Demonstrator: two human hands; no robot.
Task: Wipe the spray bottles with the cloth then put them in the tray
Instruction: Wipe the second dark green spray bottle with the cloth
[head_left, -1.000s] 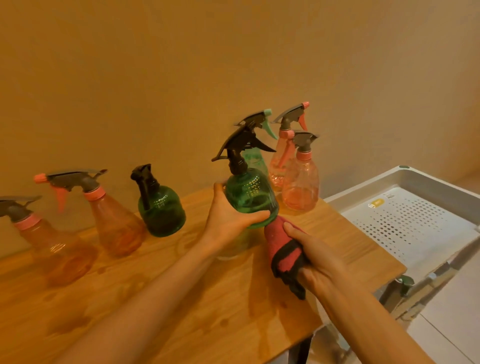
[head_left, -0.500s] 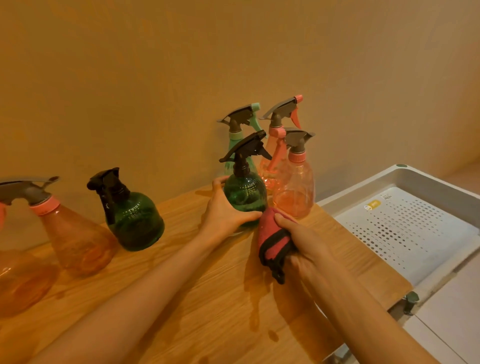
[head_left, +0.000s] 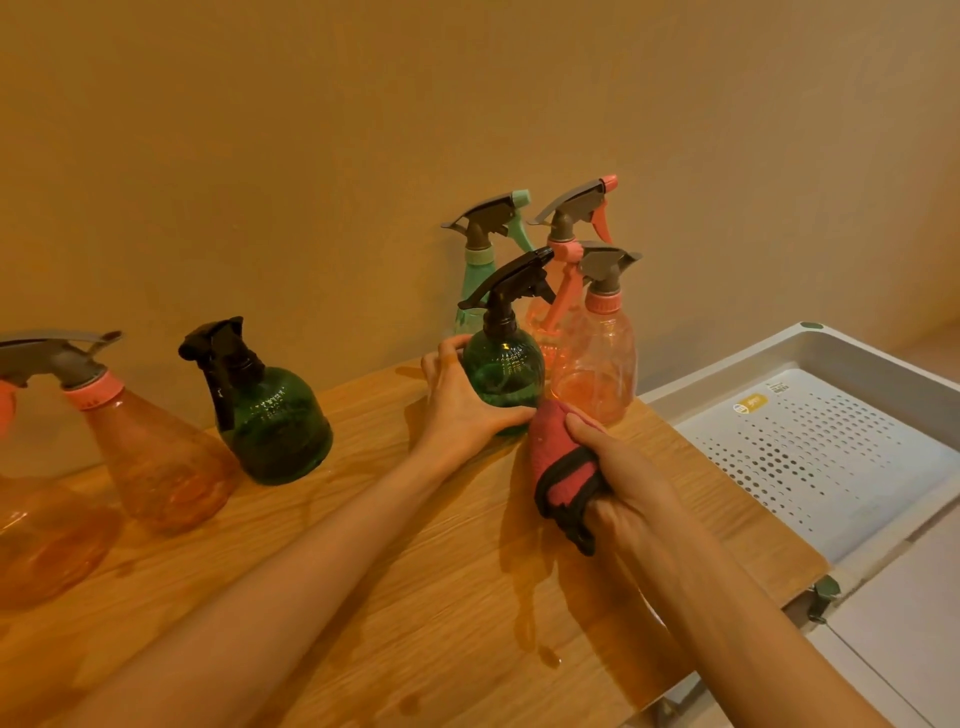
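Head view, looking down along both bare forearms over a wooden table. Left forearm stretched forward from lower left, wrist straight, left hand wrapped round the belly of a round dark-green spray bottle with a black trigger head, thumb across the near side at the base, fingertips curled over the far left shoulder. Bottle upright, base at or just on the tabletop; contact with the wood not clear. Right forearm reaching in from lower right, wrist bent slightly inward, right hand clenched on a bunched red cloth with black edging, index finger laid along its top, cloth's upper end pressed against the lower right side of the green bottle, loose black-trimmed end hanging below the palm. Just behind the held bottle, near the wall: a mint-green spray bottle, a pink spray bottle with a coral nozzle, and in front of that a clear pink spray bottle with a grey trigger, just beside the cloth. Further left on the table, well apart from the hands: a second dark-green bottle, upright, then a large orange-pink bottle and part of another orange bottle cut by the frame edge. To the right of the table, a pale grey tray with a perforated white floor, holding no bottles. Small wet spots on the wood near the front edge.
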